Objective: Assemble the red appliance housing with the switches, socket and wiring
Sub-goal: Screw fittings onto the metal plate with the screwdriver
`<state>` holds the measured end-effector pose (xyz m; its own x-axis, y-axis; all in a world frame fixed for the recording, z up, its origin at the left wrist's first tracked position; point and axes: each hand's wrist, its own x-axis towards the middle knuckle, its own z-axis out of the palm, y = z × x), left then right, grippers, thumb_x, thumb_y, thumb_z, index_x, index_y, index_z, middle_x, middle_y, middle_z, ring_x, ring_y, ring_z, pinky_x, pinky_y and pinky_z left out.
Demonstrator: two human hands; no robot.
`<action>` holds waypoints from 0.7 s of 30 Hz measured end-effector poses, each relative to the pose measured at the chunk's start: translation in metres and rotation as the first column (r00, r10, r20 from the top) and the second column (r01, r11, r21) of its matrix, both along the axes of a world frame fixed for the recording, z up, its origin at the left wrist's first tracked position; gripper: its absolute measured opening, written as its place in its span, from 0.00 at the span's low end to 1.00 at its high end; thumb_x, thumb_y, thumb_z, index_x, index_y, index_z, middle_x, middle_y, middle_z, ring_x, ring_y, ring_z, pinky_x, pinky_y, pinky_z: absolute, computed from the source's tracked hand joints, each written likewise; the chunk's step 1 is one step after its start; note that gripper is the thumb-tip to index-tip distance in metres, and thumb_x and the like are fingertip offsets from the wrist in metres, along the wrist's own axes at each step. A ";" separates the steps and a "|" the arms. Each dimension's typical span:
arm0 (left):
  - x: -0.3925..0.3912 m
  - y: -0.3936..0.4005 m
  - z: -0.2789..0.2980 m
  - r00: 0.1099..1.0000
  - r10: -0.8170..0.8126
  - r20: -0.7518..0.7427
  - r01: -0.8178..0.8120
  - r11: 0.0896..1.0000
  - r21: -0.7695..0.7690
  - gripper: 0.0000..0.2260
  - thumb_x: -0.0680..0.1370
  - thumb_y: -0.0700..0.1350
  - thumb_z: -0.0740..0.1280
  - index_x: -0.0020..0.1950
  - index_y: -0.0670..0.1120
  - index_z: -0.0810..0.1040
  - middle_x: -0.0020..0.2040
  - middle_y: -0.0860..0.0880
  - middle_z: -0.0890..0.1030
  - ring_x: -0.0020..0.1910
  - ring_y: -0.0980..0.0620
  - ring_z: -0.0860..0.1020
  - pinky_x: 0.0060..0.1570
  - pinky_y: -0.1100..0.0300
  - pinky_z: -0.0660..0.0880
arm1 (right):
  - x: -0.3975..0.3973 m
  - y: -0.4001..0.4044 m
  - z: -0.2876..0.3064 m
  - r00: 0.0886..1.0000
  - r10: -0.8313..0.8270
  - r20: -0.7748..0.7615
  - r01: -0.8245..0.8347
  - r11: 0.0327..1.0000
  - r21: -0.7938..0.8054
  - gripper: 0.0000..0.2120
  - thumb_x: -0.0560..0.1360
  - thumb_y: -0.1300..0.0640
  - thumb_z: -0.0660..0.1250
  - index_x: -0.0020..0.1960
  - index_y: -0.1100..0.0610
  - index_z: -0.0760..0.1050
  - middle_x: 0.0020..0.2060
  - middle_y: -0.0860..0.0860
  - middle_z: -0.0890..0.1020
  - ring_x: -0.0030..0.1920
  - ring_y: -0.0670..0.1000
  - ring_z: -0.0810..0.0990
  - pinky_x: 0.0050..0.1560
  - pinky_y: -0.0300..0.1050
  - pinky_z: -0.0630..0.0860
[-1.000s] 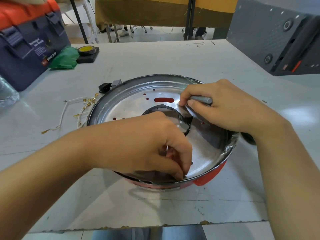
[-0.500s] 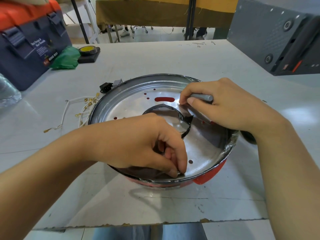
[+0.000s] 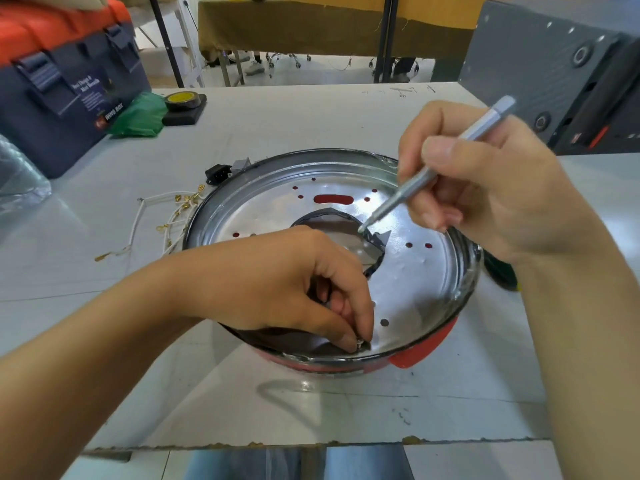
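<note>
The red appliance housing (image 3: 426, 349) sits on the table with a shiny metal plate (image 3: 412, 271) inside, pierced by several holes and a central opening. My left hand (image 3: 294, 289) reaches into the near side of the plate and pinches a small screw (image 3: 360, 342) at the near rim. My right hand (image 3: 485, 188) is raised above the plate's right side and grips a slim silver screwdriver (image 3: 415, 188) like a pen, tip down near the central opening. A black socket (image 3: 217, 174) and white wires with brass terminals (image 3: 173, 216) lie left of the housing.
A dark blue toolbox with an orange lid (image 3: 59, 88) stands at the back left, with a green cloth (image 3: 138, 114) and a yellow tape roll (image 3: 183, 98) beside it. A grey machine (image 3: 561, 71) fills the back right. The table's front edge (image 3: 311, 445) is close.
My right hand has lifted off the plate and tilted the screwdriver upright, tip down. My left hand has slid slightly toward the near rim, still pinching the screw.
</note>
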<state>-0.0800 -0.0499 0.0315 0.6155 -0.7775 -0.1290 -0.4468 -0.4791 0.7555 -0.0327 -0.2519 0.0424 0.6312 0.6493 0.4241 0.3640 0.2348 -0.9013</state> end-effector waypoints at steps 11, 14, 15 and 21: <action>0.002 0.000 -0.001 0.999 -0.022 -0.036 0.021 1.000 -0.018 0.07 0.72 0.43 0.73 0.47 0.52 0.83 0.39 0.49 0.80 0.39 0.49 0.77 0.45 0.50 0.74 | -0.016 0.010 0.000 0.980 0.173 0.095 -0.124 0.915 -0.385 0.07 0.74 0.62 0.65 0.38 0.63 0.76 0.26 0.39 0.76 0.25 0.41 0.71 0.31 0.29 0.68; 0.002 0.000 -0.002 0.999 -0.021 -0.033 0.020 1.000 -0.015 0.06 0.72 0.42 0.73 0.46 0.51 0.82 0.38 0.49 0.80 0.39 0.49 0.78 0.44 0.52 0.74 | -0.018 0.012 0.001 0.981 0.181 0.072 -0.132 0.890 -0.435 0.08 0.73 0.61 0.66 0.37 0.64 0.76 0.25 0.42 0.75 0.26 0.41 0.72 0.33 0.30 0.69; 0.003 0.001 -0.002 0.999 -0.020 -0.031 0.019 1.000 -0.016 0.06 0.72 0.42 0.73 0.45 0.51 0.82 0.37 0.48 0.80 0.38 0.49 0.78 0.44 0.52 0.74 | -0.018 0.012 0.002 0.980 0.182 0.075 -0.129 0.881 -0.455 0.08 0.73 0.60 0.66 0.37 0.63 0.77 0.26 0.43 0.75 0.26 0.42 0.72 0.33 0.31 0.70; 0.003 0.001 -0.003 0.999 -0.018 -0.032 0.017 1.000 -0.021 0.06 0.72 0.42 0.73 0.44 0.52 0.81 0.37 0.48 0.81 0.38 0.50 0.79 0.44 0.54 0.75 | -0.019 0.014 0.002 0.980 0.188 0.066 -0.127 0.843 -0.522 0.07 0.73 0.61 0.67 0.37 0.61 0.77 0.25 0.48 0.74 0.27 0.42 0.72 0.35 0.32 0.70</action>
